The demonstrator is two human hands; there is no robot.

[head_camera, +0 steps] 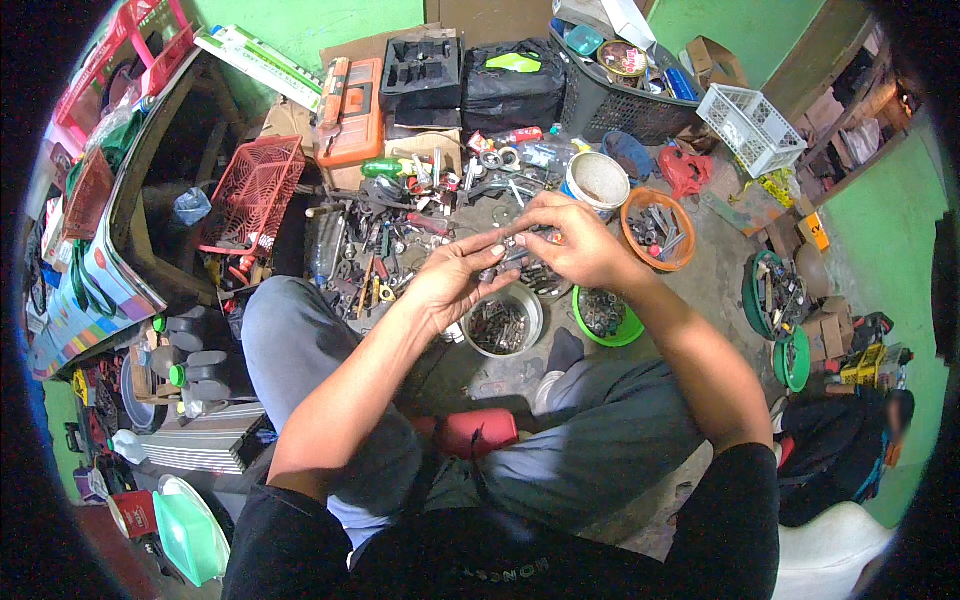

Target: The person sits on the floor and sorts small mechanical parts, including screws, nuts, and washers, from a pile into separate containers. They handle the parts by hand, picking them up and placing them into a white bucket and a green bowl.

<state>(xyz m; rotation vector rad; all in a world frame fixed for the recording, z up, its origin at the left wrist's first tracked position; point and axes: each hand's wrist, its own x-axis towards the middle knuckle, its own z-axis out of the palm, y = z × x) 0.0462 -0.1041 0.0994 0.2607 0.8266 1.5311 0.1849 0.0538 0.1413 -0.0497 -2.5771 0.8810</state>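
Both hands meet over containers of small metal hardware on the floor. My left hand [457,281], palm turned up, holds small metal parts [491,275] against its fingers; their exact kind is unclear. My right hand [570,232] is beside it, thumb and forefinger pinched at the left fingers; whatever lies between those tips is too small to tell. Just below the hands stands a round metal-coloured tub [534,319] of bolts and screws. To its right is a bright green bowl [634,330] with nuts or washers. Loose tools and parts [375,255] cover the floor at the left.
An orange basin [686,225] with metal pieces and a white bucket [598,176] stand beyond my right hand. A red plastic basket [255,180], an orange toolbox [352,120] and a dark laundry basket [630,112] line the back. Green basins [757,300] stand far right.
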